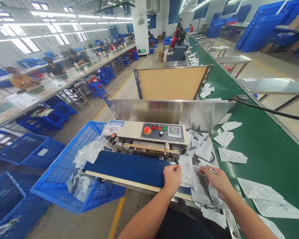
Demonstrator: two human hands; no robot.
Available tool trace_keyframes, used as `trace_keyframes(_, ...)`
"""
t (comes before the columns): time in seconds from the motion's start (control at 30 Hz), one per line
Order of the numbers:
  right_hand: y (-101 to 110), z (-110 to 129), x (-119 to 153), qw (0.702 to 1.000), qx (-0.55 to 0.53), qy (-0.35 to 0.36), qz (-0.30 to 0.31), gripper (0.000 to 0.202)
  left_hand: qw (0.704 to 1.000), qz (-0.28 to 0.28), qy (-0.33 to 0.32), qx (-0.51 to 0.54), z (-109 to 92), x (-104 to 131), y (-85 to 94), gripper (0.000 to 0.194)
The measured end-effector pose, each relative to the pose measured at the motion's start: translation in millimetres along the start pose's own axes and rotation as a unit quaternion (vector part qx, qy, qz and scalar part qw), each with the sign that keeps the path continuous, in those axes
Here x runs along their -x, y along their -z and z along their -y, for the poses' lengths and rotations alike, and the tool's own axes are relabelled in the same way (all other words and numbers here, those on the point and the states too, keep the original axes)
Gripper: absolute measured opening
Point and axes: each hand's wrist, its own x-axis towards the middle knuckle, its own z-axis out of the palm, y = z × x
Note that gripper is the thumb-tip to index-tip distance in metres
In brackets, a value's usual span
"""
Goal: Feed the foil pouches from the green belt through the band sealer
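In front of me stands a band sealing machine (161,134) with a blue belt (129,171). My left hand (171,177) is closed on the edge of a white plastic bag (187,171) at the belt's right end, by the sealing slot. My right hand (215,181) is closed, its fingers pinched over the bags on the metal plate (201,189) to the right. A translucent bag (214,195) hangs under its fingers; whether they grip it is partly hidden. More loose bags (204,149) lie heaped behind my hands.
A blue crate (57,172) with bags (82,187) sits at the machine's left end. On the right runs a green conveyor (259,149) carrying several flat bags (232,155). A metal panel (169,111) rises behind the machine. A black cable (271,112) crosses the conveyor. People work farther back.
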Motion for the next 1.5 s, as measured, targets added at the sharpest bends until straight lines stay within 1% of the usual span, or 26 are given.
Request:
trace_keyframes(0.07,8,4,-13,1.000,0.008,-0.002,0.016,0.045,1.000,0.007,0.001,0.005,0,-4,-1.2,0.057)
trace_keyframes(0.13,11,10,-16,0.999,0.019,-0.001,0.047,0.048,1.000,0.026,-0.005,0.011,0,-3,3.3,0.058)
trace_keyframes(0.27,6,17,3,0.995,0.027,0.029,0.090,0.056,0.993,0.094,-0.063,0.037,-6,8,18.9,0.055)
trace_keyframes(0.33,6,13,15,0.996,0.006,0.057,0.073,0.057,0.990,0.100,-0.087,0.051,-10,14,22.2,0.053)
trace_keyframes(0.37,8,10,20,0.997,-0.006,0.063,0.053,0.057,0.991,0.089,-0.085,0.052,-11,16,21.1,0.053)
trace_keyframes(0.4,10,7,22,0.998,-0.017,0.060,0.028,0.057,0.994,0.069,-0.068,0.050,-11,17,18.2,0.054)
trace_keyframes(0.5,17,0,18,0.999,-0.037,0.012,-0.023,0.054,0.998,0.017,0.019,0.051,-10,13,1.9,0.056)
trace_keyframes(0.57,15,4,7,0.999,-0.044,-0.010,-0.025,0.048,0.996,-0.004,0.063,0.058,-6,6,-8.2,0.055)
trace_keyframes(0.6,12,8,1,0.999,-0.042,-0.013,-0.021,0.044,0.995,-0.012,0.073,0.060,-4,2,-10.9,0.054)
trace_keyframes(0.67,0,20,-10,0.999,-0.026,-0.016,-0.010,0.037,0.994,-0.029,0.082,0.063,0,-6,-9.7,0.053)
trace_keyframes(0.77,-23,39,-20,1.000,-0.008,-0.015,0.020,0.031,0.992,-0.057,0.090,0.069,2,-17,8.1,0.054)
trace_keyframes(0.87,-39,49,-18,0.998,-0.009,-0.003,0.061,0.035,0.991,-0.076,0.077,0.080,1,-19,37.6,0.057)
trace_keyframes(0.9,-41,50,-14,0.998,-0.015,0.003,0.069,0.038,0.991,-0.089,0.055,0.081,-1,-16,47.9,0.057)
trace_keyframes(0.97,-42,51,-2,0.997,-0.040,0.015,0.066,0.048,0.988,-0.143,-0.020,0.058,-3,-2,64.8,0.052)
trace_keyframes(1.0,-42,51,5,0.997,-0.057,0.021,0.056,0.054,0.982,-0.171,-0.068,0.034,-5,9,70.1,0.048)
trace_keyframes(1.03,-42,51,14,0.996,-0.076,0.027,0.042,0.060,0.977,-0.180,-0.115,0.006,-7,20,72.5,0.044)
trace_keyframes(1.07,-42,51,23,0.995,-0.093,0.032,0.031,0.067,0.974,-0.160,-0.158,-0.021,-10,32,71.9,0.041)
trace_keyframes(1.1,-43,51,33,0.993,-0.107,0.035,0.025,0.073,0.974,-0.108,-0.195,-0.042,-12,44,68.4,0.041)
trace_keyframes(1.13,-44,51,41,0.992,-0.121,0.037,0.026,0.078,0.973,-0.037,-0.222,-0.057,-16,53,62.5,0.040)
trace_keyframes(1.17,-46,51,48,0.989,-0.137,0.041,0.029,0.082,0.968,0.032,-0.239,-0.065,-19,60,55.1,0.039)
trace_keyframes(1.2,-46,49,54,0.986,-0.158,0.045,0.036,0.086,0.964,0.076,-0.245,-0.069,-21,64,47.1,0.037)
trace_keyframes(1.23,-46,47,58,0.981,-0.185,0.048,0.043,0.089,0.964,0.092,-0.239,-0.071,-23,65,39.5,0.035)
trace_keyframes(1.3,-43,37,60,0.969,-0.235,0.050,0.053,0.090,0.975,0.059,-0.204,-0.072,-24,58,28.1,0.029)
trace_keyframes(1.37,-35,22,54,0.971,-0.233,0.041,0.046,0.084,0.985,0.015,-0.158,-0.069,-21,46,22.6,0.030)
trace_keyframes(1.43,-25,3,45,0.990,-0.140,0.026,0.023,0.072,0.989,0.002,-0.135,-0.066,-15,37,20.4,0.029)
trace_keyframes(1.5,-15,-17,35,1.000,-0.015,0.023,-0.002,0.065,0.988,0.025,-0.137,-0.064,-9,33,17.7,0.030)
